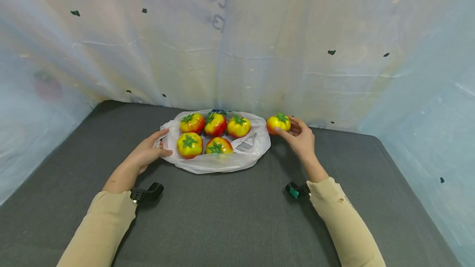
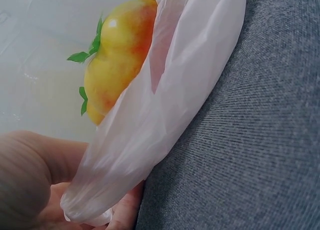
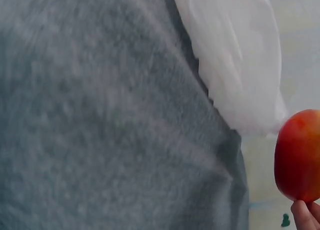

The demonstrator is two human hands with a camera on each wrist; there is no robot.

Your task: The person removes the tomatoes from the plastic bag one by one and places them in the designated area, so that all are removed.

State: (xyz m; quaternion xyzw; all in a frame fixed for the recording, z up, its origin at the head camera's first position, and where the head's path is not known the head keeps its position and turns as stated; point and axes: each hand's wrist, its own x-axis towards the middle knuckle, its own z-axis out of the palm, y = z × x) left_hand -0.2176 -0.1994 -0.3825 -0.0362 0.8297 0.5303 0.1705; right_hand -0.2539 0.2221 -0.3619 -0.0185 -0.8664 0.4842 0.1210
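Observation:
A white plastic bag (image 1: 208, 168) lies spread on the grey table with its mouth up. Several glossy red-and-yellow tomatoes (image 1: 189, 145) with green leafy tops sit inside it. My left hand (image 1: 146, 153) pinches the bag's left edge between thumb and fingers; the left wrist view shows the gathered plastic (image 2: 95, 190) in its grip. Just beyond the bag's right rim, my right hand (image 1: 301, 138) holds another tomato (image 1: 278, 123) between thumb and fingers. In the right wrist view that tomato (image 3: 300, 155) appears beside the bag (image 3: 240, 60), with fingertips (image 3: 302, 215) at its lower end.
Whitish plastic sheeting (image 1: 259, 44) with small dark spots hangs behind the table (image 1: 222, 221) and along both sides. A black strap (image 1: 147, 193) is on the left wrist, and another strap (image 1: 298, 190) with a green patch is on the right wrist.

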